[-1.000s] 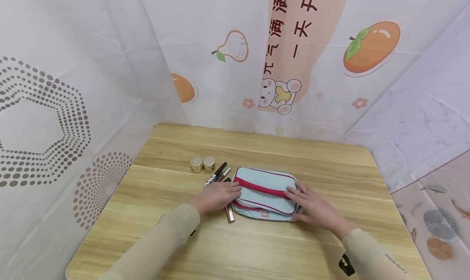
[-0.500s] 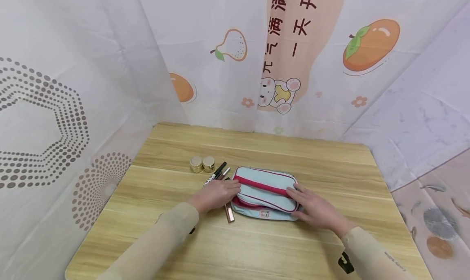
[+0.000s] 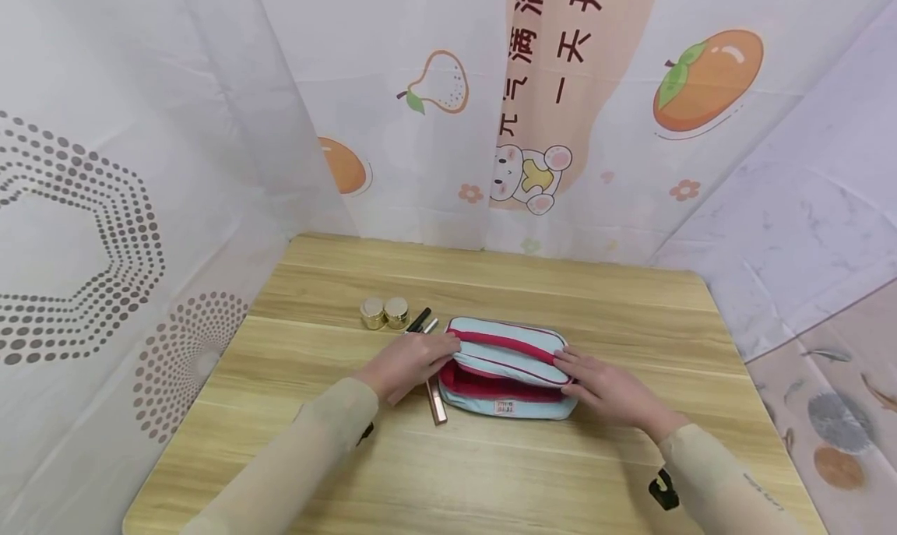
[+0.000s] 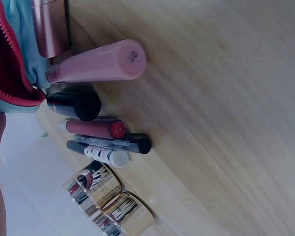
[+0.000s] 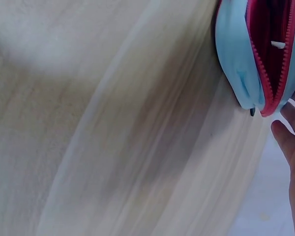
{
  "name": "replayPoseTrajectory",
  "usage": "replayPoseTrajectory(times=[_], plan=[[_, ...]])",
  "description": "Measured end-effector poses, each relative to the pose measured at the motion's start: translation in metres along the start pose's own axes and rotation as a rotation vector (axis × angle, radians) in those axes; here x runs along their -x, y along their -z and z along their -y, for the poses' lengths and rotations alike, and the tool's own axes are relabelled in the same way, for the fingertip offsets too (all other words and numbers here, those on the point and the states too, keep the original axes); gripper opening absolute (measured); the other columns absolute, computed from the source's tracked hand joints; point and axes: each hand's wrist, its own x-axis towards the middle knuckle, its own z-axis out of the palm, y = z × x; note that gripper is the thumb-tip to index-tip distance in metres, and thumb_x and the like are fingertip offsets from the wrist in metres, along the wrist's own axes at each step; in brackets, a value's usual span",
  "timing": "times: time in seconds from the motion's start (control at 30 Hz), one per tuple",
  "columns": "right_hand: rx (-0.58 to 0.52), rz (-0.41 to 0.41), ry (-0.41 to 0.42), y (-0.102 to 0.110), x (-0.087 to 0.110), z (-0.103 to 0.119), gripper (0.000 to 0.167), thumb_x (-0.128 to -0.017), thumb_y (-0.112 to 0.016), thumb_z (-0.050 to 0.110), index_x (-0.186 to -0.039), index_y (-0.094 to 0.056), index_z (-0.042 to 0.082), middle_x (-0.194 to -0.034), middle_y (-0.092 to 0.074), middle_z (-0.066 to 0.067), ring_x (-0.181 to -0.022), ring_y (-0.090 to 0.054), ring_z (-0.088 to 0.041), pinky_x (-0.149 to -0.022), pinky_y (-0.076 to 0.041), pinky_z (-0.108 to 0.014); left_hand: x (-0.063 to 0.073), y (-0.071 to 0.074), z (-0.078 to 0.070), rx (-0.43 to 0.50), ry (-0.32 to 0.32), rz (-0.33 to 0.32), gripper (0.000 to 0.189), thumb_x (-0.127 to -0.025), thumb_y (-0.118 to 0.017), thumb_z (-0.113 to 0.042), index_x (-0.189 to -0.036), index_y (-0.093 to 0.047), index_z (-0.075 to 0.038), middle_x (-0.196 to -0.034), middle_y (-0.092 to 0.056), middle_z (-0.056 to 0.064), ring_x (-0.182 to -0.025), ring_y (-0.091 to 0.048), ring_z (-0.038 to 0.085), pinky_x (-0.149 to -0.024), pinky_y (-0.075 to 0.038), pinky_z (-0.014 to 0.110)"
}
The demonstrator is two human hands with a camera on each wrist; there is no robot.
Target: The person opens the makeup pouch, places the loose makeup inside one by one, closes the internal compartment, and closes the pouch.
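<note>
A light blue cosmetic bag (image 3: 469, 403) with red piping and a red carry strap (image 3: 501, 343) lies on the table, its front zip undone. The flap stands partly raised, baring a dark red lining (image 5: 267, 34) with a small white piece inside. My left hand (image 3: 409, 361) pinches the flap's left end; one finger shows at the edge of the left wrist view. At the opposite end my right hand (image 3: 608, 387) holds the flap's corner between thumb and fingers, the other fingers spread behind the bag. A rose-gold tube (image 4: 51, 29) and a pink tube (image 4: 98, 61) lie close against the bag's left end.
Left of the bag lie a black-capped tube (image 4: 78, 103), a red lip gloss (image 4: 96, 128), a black-ended clear tube (image 4: 132, 143) and a patterned white tube (image 4: 103, 155). Two gold jars (image 3: 396, 314) stand beyond them. The wooden table (image 3: 504, 480) meets a hanging printed cloth (image 3: 420, 169) behind.
Both hands have lifted the front of the flap up and back, so the bag's mouth gapes wider and more red lining shows. The tubes and jars stay in place.
</note>
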Motion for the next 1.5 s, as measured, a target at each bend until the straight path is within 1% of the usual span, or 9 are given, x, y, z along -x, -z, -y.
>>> replayPoseTrajectory(times=[0.17,0.33,0.4,0.5,0.67,0.83,1.03,1.27,1.5], plan=[[-0.075,0.028,-0.071,0.007,-0.004,-0.002,0.046,-0.101,-0.065,0.027,-0.142,-0.06,0.006,-0.145,-0.059,-0.014,-0.134,-0.056,-0.034,-0.106,-0.048,-0.054,-0.004,0.004,0.001,0.066,0.078,0.024,0.026,-0.095,-0.072,-0.007,-0.121,-0.071,-0.01,-0.125,-0.073,0.002,-0.116,-0.069,0.016,-0.1,-0.054,0.03],[-0.108,-0.02,-0.082,0.009,-0.007,-0.007,0.041,-0.1,-0.066,0.021,-0.139,-0.063,0.007,-0.139,-0.064,-0.013,-0.129,-0.06,-0.036,-0.103,-0.049,-0.056,-0.008,0.008,0.001,0.154,0.184,0.051,0.026,-0.1,-0.066,-0.009,-0.125,-0.07,-0.014,-0.123,-0.072,-0.004,-0.109,-0.069,0.011,-0.098,-0.055,0.029],[-0.127,-0.033,-0.093,0.01,-0.009,-0.008,0.039,-0.1,-0.066,0.02,-0.137,-0.064,0.006,-0.136,-0.066,-0.013,-0.126,-0.062,-0.036,-0.102,-0.05,-0.056,-0.009,0.009,0.001,0.178,0.214,0.057,0.026,-0.1,-0.066,-0.009,-0.126,-0.069,-0.016,-0.122,-0.072,-0.006,-0.104,-0.069,0.01,-0.097,-0.056,0.029],[-0.171,-0.021,-0.147,0.012,-0.012,-0.01,0.038,-0.103,-0.063,0.022,-0.137,-0.064,0.007,-0.134,-0.066,-0.015,-0.123,-0.063,-0.037,-0.101,-0.051,-0.057,-0.012,0.011,0.003,0.18,0.24,0.055,0.028,-0.1,-0.067,-0.011,-0.127,-0.07,-0.017,-0.123,-0.072,-0.006,-0.108,-0.069,0.01,-0.097,-0.056,0.029],[-0.252,-0.014,-0.255,0.016,-0.017,-0.012,0.04,-0.107,-0.055,0.028,-0.14,-0.061,0.006,-0.132,-0.067,-0.017,-0.12,-0.065,-0.037,-0.1,-0.052,-0.059,-0.02,0.011,0.006,0.141,0.258,0.023,0.028,-0.101,-0.066,-0.014,-0.129,-0.071,-0.013,-0.123,-0.073,0.0,-0.113,-0.07,0.015,-0.095,-0.057,0.032],[-0.35,-0.07,-0.319,0.019,-0.023,-0.018,0.038,-0.107,-0.055,0.03,-0.137,-0.065,0.009,-0.127,-0.071,-0.011,-0.118,-0.066,-0.032,-0.098,-0.054,-0.056,-0.03,0.011,0.01,0.135,0.305,-0.01,0.026,-0.102,-0.064,-0.016,-0.127,-0.073,-0.012,-0.119,-0.075,0.004,-0.107,-0.073,0.018,-0.09,-0.06,0.035],[-0.382,-0.104,-0.423,0.022,-0.031,-0.023,0.044,-0.108,-0.052,0.038,-0.135,-0.065,0.006,-0.123,-0.072,-0.014,-0.118,-0.064,-0.035,-0.1,-0.051,-0.059,-0.039,0.011,0.014,0.203,0.402,-0.042,0.027,-0.101,-0.066,-0.017,-0.126,-0.073,-0.01,-0.117,-0.076,0.006,-0.105,-0.073,0.018,-0.088,-0.06,0.037],[-0.45,-0.113,-0.519,0.025,-0.039,-0.027,0.058,-0.107,-0.05,0.047,-0.141,-0.059,0.0,-0.133,-0.065,-0.021,-0.128,-0.058,-0.039,-0.106,-0.046,-0.06,-0.047,0.01,0.018,0.279,0.539,-0.042,0.032,-0.102,-0.065,-0.023,-0.13,-0.071,-0.01,-0.121,-0.074,0.008,-0.1,-0.071,0.016,-0.085,-0.06,0.035],[-0.538,-0.123,-0.568,0.024,-0.045,-0.031,0.061,-0.106,-0.048,0.051,-0.141,-0.059,0.002,-0.131,-0.067,-0.019,-0.126,-0.06,-0.036,-0.106,-0.047,-0.057,-0.055,0.008,0.02,0.331,0.611,-0.088,0.031,-0.103,-0.064,-0.024,-0.13,-0.071,-0.011,-0.12,-0.074,0.007,-0.109,-0.071,0.02,-0.093,-0.059,0.039]])
